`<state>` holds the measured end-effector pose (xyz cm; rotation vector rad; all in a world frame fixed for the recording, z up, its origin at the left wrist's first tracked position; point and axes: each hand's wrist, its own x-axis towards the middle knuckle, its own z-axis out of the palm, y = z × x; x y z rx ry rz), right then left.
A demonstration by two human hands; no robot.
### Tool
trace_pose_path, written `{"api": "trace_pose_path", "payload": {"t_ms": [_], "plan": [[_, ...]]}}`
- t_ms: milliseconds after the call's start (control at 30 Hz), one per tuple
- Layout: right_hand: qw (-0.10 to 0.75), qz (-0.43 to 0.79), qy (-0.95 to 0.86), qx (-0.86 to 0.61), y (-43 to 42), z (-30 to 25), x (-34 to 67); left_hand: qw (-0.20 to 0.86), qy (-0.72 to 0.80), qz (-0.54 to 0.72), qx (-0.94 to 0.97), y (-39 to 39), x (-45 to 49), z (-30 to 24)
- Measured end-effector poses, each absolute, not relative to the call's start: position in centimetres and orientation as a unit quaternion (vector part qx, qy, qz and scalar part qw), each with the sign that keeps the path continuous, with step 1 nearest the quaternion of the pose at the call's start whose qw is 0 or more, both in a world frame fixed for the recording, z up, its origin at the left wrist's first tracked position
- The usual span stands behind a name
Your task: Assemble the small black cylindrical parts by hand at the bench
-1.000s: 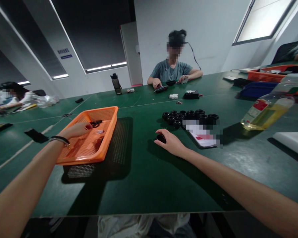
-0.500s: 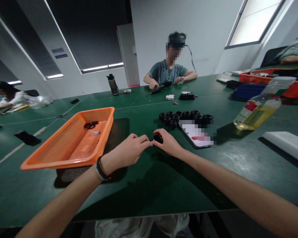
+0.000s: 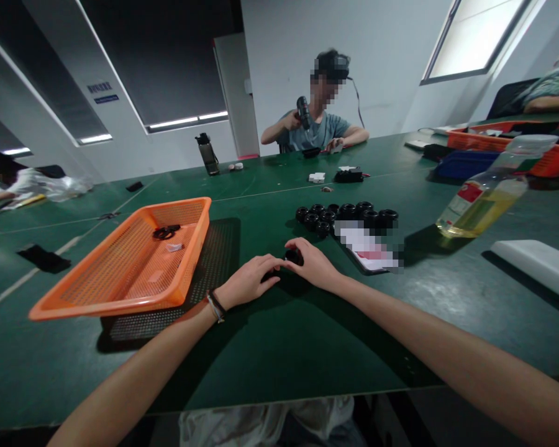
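My right hand (image 3: 314,266) rests on the green table (image 3: 279,347) with its fingers closed round a small black round part (image 3: 292,255). My left hand (image 3: 249,282) lies beside it, fingertips pinched together and touching the same part; what it holds, if anything, I cannot make out. Just beyond them stands a cluster of several black round parts (image 3: 345,216) next to a flat card or tablet (image 3: 370,251).
An orange mesh basket (image 3: 125,261) with a few small parts sits to the left. At the right lie a tilted bottle of yellow liquid (image 3: 482,202) and a white slab (image 3: 535,264). A person across the table lifts a black tool (image 3: 302,112). Orange and blue trays (image 3: 503,149) stand far right.
My left hand left the orange basket and came over to my right hand, then sank to the table beside the black part. The person opposite raised a tool.
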<state>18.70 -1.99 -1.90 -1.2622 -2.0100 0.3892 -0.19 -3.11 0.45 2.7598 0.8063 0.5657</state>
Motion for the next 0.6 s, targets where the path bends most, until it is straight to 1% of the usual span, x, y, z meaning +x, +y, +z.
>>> {"api": "trace_pose_path", "payload": {"t_ms": [100,233,333,467,600], "plan": [[0.356,0.155,-0.782,-0.487,-2.06,-1.80,18.69,0.140,0.281,0.245,0.917,-3.18,-0.16,0.29],[0.360,0.152,-0.780,-0.489,-2.29,-1.57,18.66,0.109,0.324,0.308,0.888,-3.10,-0.32,0.16],[0.369,0.142,-0.776,-0.492,-2.49,-1.38,18.67,0.083,0.367,0.279,0.883,-2.90,-0.49,0.17],[0.378,0.134,-0.772,-0.492,-2.64,-1.23,18.76,0.080,0.397,0.228,0.886,-2.52,-0.57,0.10],[0.382,0.129,-0.766,-0.501,-2.75,-1.12,18.82,0.123,0.396,0.263,0.871,-2.31,-0.55,-0.16]]}}
